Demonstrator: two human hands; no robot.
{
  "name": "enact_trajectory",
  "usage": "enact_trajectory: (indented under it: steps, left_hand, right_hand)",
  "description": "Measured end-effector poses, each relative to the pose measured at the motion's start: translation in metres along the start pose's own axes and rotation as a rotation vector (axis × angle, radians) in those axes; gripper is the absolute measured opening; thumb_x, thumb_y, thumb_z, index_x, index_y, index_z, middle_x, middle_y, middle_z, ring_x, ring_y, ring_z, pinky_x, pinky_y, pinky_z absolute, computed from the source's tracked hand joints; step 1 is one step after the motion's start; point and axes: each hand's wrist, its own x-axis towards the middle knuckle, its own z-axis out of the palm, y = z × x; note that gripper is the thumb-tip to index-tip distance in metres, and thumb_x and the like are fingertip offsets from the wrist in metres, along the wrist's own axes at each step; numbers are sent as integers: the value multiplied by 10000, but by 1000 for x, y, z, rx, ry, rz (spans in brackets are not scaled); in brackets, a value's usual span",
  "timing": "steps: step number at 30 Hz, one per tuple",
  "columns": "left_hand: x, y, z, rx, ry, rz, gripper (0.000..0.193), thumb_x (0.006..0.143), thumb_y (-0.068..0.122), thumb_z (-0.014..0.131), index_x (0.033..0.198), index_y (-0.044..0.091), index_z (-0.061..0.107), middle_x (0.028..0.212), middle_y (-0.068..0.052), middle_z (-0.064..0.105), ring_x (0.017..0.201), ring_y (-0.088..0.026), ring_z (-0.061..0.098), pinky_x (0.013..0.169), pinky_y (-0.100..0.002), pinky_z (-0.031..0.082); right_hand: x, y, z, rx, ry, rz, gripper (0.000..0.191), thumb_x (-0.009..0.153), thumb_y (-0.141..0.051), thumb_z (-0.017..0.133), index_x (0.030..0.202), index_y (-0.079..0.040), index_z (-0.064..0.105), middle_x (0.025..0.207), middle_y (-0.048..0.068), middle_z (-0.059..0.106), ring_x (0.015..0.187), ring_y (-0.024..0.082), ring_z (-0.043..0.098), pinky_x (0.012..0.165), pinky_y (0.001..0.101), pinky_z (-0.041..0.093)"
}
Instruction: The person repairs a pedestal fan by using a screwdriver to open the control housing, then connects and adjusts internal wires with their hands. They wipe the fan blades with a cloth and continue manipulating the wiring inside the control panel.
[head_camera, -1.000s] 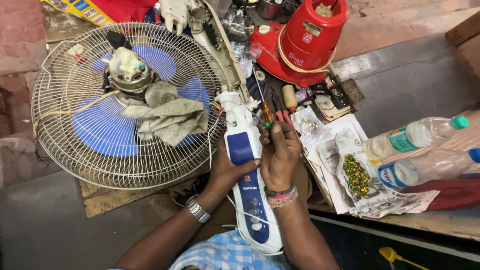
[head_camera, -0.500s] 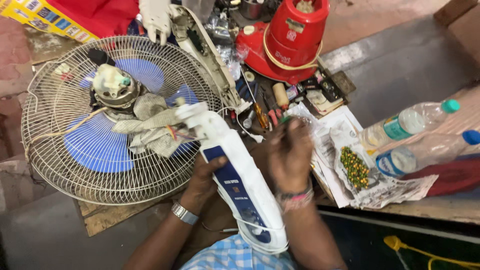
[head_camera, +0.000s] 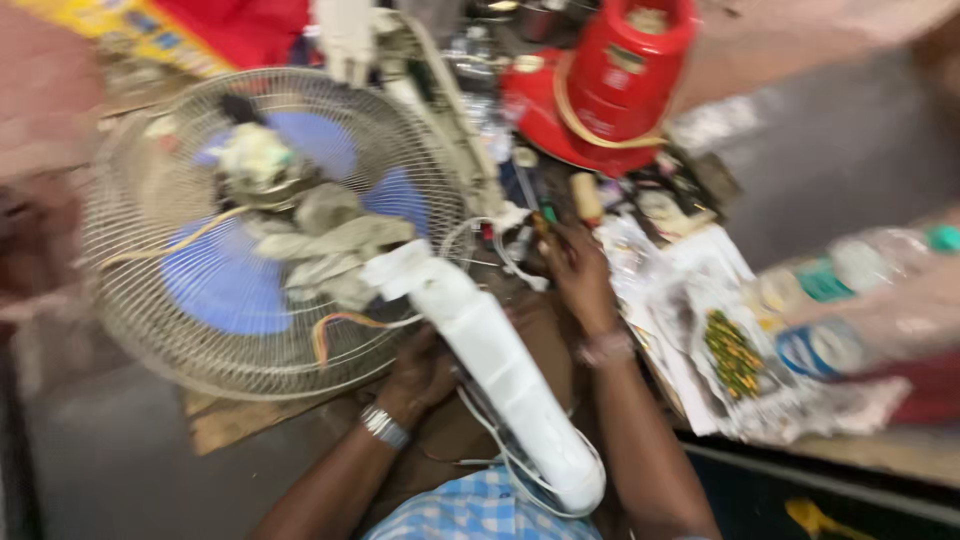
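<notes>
Frame is motion-blurred. Long white plastic fan column (head_camera: 495, 375) lies tilted across the person's lap, top end near the round wire-grille fan with blue blades (head_camera: 265, 235), bottom end by the blue checked shirt (head_camera: 470, 510). Left hand (head_camera: 420, 375) is under the column's left side, fingers curled against it; the grip looks clamped on the column, though blur hides the fingertips. Right hand (head_camera: 578, 275) is off the column, reaching to the small screwdrivers and tools (head_camera: 545, 215) on the cluttered worktop (head_camera: 900, 455); cannot tell whether its grip is apart or together. Grey rag (head_camera: 325, 245) lies on the grille. Red gas cylinder (head_camera: 620, 70) stands behind the tools. 2 clear plastic bottles (head_camera: 850, 300) lie on the right, beside crumpled newspaper (head_camera: 720, 340)
</notes>
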Motion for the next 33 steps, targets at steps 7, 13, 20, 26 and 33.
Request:
enact_trajectory:
  steps: [7,13,20,26,33]
  left_hand:
    - [22,21,46,860,184,-62,566,998,416,614,1444,72,561,1471,-128,586,1364,-276,524,1152,-436,406]
    - [22,65,103,2285,117,632,404,832,284,788,1192,123,701,1321,-171,627,1248,-391,510,1011,-520,436]
    - [5,127,105,2810,561,597,669,639,350,827,1269,162,703,1373,-304,549,1203,-467,516,940,-608,419]
    - [2,141,92,2545,680,517,334,939,44,657,1262,93,723,1033,-122,690,943,-271,639,778,-406,543]
    - [-26,77,128,2103,500,1143,261,926,-18,660,1177,-85,641,1068,-197,668,971,-315,650,821,-422,540]
  right_hand:
    - [-63,-82,-41,1095,-572,234,1042,851,-547,744,1584,47,301,1604,120,433,1452,215,441,1209,350,321]
    - [-88,-40,-49,1272,-528,469,973,793,-374,818,1513,135,407,1340,297,606,1150,381,650,982,476,537]
    - [-100,-13,-50,1619,-449,652,908,831,-368,812,1510,76,405,1348,255,613,1150,344,669,984,461,547]
    - [-72,-44,-62,905,-332,483,804,879,-259,760,1556,16,424,1441,201,582,1276,307,587,1063,417,472]
    - [-47,-149,-73,34,62,-410,722,904,-235,751,1482,-6,382,1512,263,433,1408,427,444,1200,448,379]
